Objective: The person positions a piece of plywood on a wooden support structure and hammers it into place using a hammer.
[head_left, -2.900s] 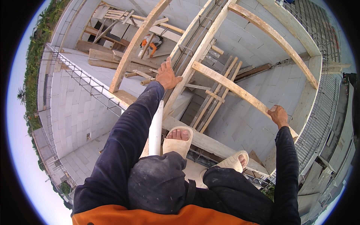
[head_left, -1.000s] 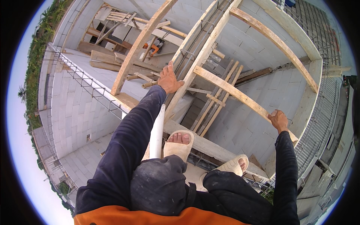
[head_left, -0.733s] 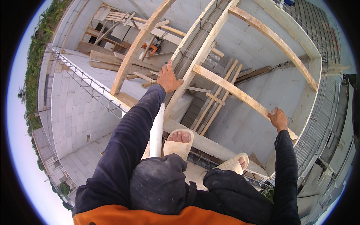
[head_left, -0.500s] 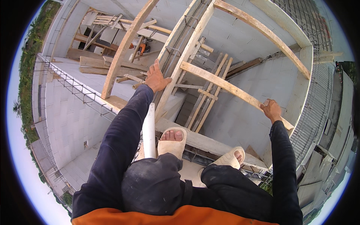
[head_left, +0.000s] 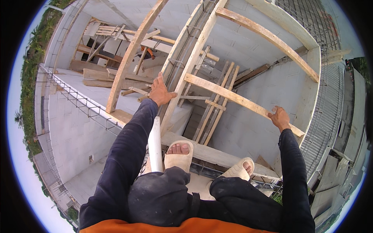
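My left hand (head_left: 161,91) rests open across the timber formwork channel (head_left: 184,46), fingers on its left board and thumb by the right board. Steel bars with bent ties run inside that channel. My right hand (head_left: 278,118) is on a wooden batten (head_left: 229,95) that spans from the channel to the right side board; its fingers are apart and loosely bent, looser than a full grip. A white pipe (head_left: 154,143) stands just below my left hand. My sandalled feet (head_left: 178,153) are on the ledge beside a pale board (head_left: 210,150).
Below lie grey block walls (head_left: 244,128), bamboo poles (head_left: 217,108) and loose planks (head_left: 101,83). A partly hidden person in orange (head_left: 145,52) is down at upper left. Curved battens (head_left: 264,37) span above. Rebar cages (head_left: 89,106) edge the left wall; corrugated sheeting (head_left: 326,101) lies right.
The view has shifted, so the formwork appears further left. My left hand sits slightly lower along the channel. My right fingers have loosened on the batten. The person below is more hidden.
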Motion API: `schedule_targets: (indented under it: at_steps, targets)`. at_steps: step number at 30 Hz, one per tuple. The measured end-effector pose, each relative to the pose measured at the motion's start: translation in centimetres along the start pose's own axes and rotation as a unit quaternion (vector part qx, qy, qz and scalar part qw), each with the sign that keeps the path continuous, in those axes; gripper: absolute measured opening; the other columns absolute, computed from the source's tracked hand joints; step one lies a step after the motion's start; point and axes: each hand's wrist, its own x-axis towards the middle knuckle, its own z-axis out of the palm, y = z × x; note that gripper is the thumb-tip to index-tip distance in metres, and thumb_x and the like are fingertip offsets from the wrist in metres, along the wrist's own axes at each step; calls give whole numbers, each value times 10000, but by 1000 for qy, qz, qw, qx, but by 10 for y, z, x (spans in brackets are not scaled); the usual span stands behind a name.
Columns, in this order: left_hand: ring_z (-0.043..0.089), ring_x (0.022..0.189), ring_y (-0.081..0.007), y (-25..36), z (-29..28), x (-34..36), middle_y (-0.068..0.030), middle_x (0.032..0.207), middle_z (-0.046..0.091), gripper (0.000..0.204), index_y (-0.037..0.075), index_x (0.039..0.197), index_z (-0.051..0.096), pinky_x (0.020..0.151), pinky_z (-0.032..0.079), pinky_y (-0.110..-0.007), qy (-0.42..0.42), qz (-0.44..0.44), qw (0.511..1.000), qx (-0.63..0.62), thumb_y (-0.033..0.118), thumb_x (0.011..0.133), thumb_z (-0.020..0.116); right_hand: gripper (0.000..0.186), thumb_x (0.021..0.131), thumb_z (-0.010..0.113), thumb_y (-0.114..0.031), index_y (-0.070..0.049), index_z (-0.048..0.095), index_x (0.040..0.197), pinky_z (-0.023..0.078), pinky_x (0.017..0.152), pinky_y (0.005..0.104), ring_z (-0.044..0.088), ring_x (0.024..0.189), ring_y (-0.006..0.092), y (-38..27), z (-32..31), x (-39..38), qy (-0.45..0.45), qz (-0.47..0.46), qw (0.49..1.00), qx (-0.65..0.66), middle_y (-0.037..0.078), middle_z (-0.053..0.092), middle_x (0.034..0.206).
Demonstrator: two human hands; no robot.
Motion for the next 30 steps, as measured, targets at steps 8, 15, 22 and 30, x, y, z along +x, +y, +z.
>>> schedule_targets:
  at_steps: [8,15,22,30]
  targets:
    - [294,1527,-534,1,-4,-1,-305,1647,269,1371,45,1696,-13,1246,337,-576,-3,-22,1000,7,411,757,917,547,873,831,-451,-86,745,1270,542,1020,473,677,1221,373,-8,-3,-2,-3,-6,1000,-1,188,702,1304]
    - [295,1541,-485,9,-6,-2,-260,1656,267,1347,80,1697,-5,1231,359,-596,-5,-24,1000,13,418,774,918,484,864,835,-475,-72,779,1127,561,968,482,716,1122,410,4,7,2,39,-27,999,3,231,740,1190]
    - [306,1513,-544,5,-4,0,-336,1624,280,1372,26,1690,-1,1260,310,-561,0,-12,1000,12,410,754,926,547,882,813,-470,-100,741,1280,562,991,478,704,1172,384,-1,7,1,14,-2,1000,-18,203,722,1256]
    - [312,1493,-541,2,1,4,-341,1595,303,1385,-10,1677,-27,1254,300,-562,2,1,1000,-4,386,758,930,575,903,781,-421,-81,702,1359,559,1017,478,674,1224,374,-12,1,-14,52,-26,998,-33,170,690,1322]
